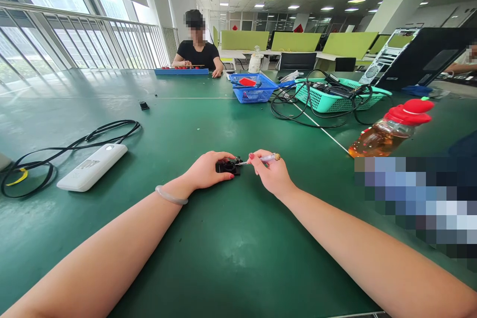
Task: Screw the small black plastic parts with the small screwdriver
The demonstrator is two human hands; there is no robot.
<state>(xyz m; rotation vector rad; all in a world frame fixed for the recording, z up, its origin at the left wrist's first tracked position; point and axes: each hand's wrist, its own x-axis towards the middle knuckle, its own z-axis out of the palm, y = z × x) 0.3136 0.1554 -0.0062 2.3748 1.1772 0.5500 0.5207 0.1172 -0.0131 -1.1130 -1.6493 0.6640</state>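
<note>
My left hand is closed over a small black part that lies on the green table, fingers curled around its left side. My right hand pinches a thin screwdriver with a clear handle. Its metal tip points left and touches the top of the black part. A pale bracelet circles my left wrist.
A white power bank with black cables lies at left. A bottle of amber liquid with a red cap lies at right. Farther back stand a blue basket, a green basket with cables and an open computer case. A person sits across the table.
</note>
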